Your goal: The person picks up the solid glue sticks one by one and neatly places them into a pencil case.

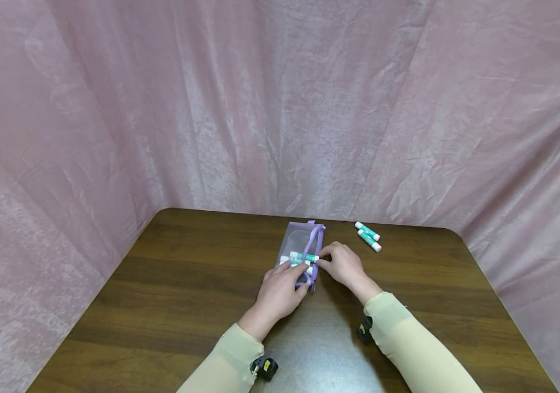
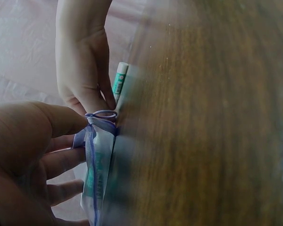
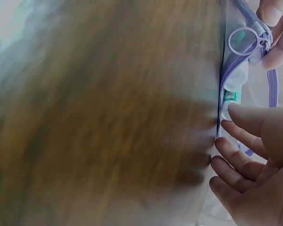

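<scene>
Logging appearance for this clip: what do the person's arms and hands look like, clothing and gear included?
Both arms wear plain, pale yellow-green long sleeves: the left sleeve and right sleeve end at the wrists. A small black device with a yellow mark sits at each wrist, the left device and right device. The left hand and right hand are gloveless.

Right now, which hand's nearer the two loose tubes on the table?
Right. The right hand pinches another tube at the right edge of the pouch, left of the loose tubes; the left hand holds the pouch, farther left.
</scene>
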`<control>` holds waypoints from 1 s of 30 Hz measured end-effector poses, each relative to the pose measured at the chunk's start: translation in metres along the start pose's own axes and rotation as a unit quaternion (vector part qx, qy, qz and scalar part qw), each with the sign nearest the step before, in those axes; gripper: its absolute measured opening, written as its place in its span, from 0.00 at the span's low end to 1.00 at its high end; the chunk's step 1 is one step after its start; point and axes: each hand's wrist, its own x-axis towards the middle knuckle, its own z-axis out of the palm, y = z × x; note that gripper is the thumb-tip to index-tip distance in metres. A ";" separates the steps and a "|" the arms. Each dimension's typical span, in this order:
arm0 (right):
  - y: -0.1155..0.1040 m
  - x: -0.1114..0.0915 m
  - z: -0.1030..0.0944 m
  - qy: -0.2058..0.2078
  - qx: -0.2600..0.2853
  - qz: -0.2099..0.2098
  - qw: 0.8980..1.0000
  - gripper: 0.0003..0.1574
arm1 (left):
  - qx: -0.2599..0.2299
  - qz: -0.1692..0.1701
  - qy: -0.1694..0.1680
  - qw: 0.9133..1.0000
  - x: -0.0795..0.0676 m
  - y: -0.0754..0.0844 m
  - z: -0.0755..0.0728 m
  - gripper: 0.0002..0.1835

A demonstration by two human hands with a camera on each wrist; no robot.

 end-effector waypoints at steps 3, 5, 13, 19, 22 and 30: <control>-0.003 0.002 0.000 0.001 -0.002 -0.001 1.000 0.10 | -0.001 0.000 0.001 1.000 0.000 0.001 -0.001 0.25; -0.005 0.003 0.001 0.002 -0.004 -0.001 1.000 0.10 | 0.001 0.001 0.002 1.000 0.001 0.001 -0.001 0.24; -0.012 0.007 0.003 -0.001 0.002 -0.012 1.000 0.05 | 0.005 -0.001 0.000 1.000 0.001 0.001 -0.001 0.25; -0.014 0.008 0.006 -0.006 -0.002 -0.008 1.000 0.08 | 0.008 -0.002 -0.002 1.000 0.001 0.001 0.000 0.24; -0.015 0.008 0.007 -0.008 -0.005 -0.009 1.000 0.09 | 0.005 0.000 0.001 1.000 0.001 0.001 0.000 0.24; -0.016 0.008 0.007 -0.011 -0.005 -0.014 1.000 0.10 | 0.001 0.006 0.010 1.000 0.000 0.000 0.001 0.24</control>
